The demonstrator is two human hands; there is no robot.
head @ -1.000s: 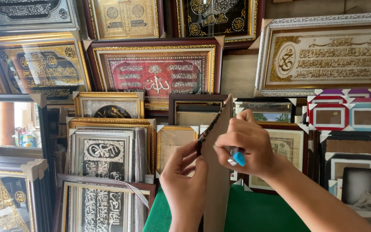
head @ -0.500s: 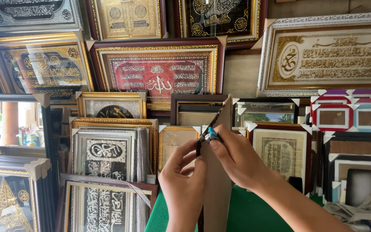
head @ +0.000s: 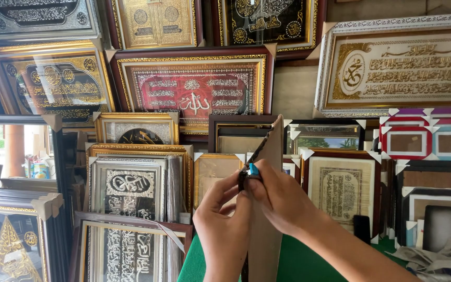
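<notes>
At far left, a stack of dark-framed pictures with white card corner guards (head: 14,209) is seen, and above it a gold-framed black calligraphy panel (head: 53,83) leaning against the wall. Next to these, a silver-framed black-and-white calligraphy picture (head: 129,188) is stood upright among other frames, and a red calligraphy panel in a dark red and gold frame (head: 194,89) is mounted above.

At centre, a tall frame with a plain brown backing board (head: 267,209) is held on edge, upright, on the green table surface (head: 298,263). The left hand (head: 223,222) is closed on the dark front edge of this frame, fingers pinched around it. The right hand (head: 280,198) is pressed against the same edge from the backing side, just touching the left fingertips. A small blue-tipped tool (head: 253,170) is gripped between the right thumb and fingers, at the frame's edge; its lower part is hidden by the hand.

To the right, a pale framed calligraphy print (head: 343,190) is stood behind the hands. At upper right, a wide white-and-gold framed panel (head: 403,65) is noted, with small red and white frames (head: 426,141) beneath it.
</notes>
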